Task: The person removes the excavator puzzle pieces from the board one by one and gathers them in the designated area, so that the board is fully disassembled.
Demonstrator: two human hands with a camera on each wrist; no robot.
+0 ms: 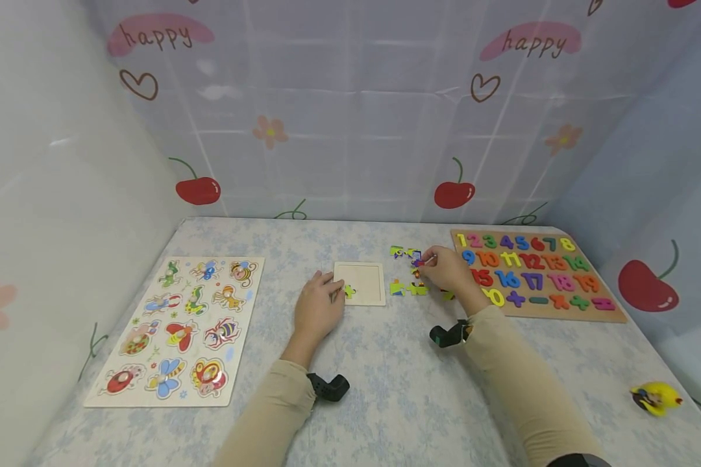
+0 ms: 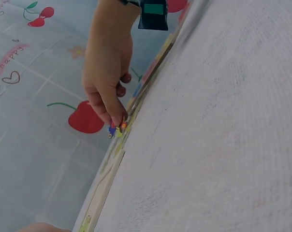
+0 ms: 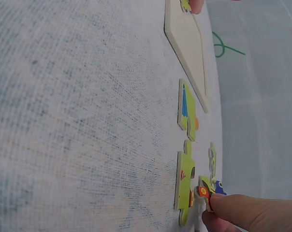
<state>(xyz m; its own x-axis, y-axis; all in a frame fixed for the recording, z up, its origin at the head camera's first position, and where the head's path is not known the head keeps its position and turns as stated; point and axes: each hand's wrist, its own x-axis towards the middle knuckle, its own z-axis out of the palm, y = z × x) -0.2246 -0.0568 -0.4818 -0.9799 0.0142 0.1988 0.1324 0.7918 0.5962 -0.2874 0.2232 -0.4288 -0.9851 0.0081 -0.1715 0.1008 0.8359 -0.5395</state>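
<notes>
My right hand (image 1: 448,271) pinches a small jigsaw piece (image 3: 204,191), green with red and dark markings, between thumb and finger just above the table. Around it lie several loose green jigsaw pieces (image 3: 183,179), some with blue or red printing. To their left lies a square wooden puzzle tray (image 1: 367,280), flat on the table. One green jigsaw piece (image 1: 349,292) sits in its left part. My left hand (image 1: 318,308) rests at the tray's left edge, its fingertips touching that piece. The left palm is hidden from view.
A wooden number board (image 1: 531,308) lies right of the loose pieces, partly behind my right forearm. At the left is an insect picture board (image 1: 204,308). A yellow toy figure (image 1: 657,397) lies near the right table edge. Printed curtains (image 1: 344,130) surround the table.
</notes>
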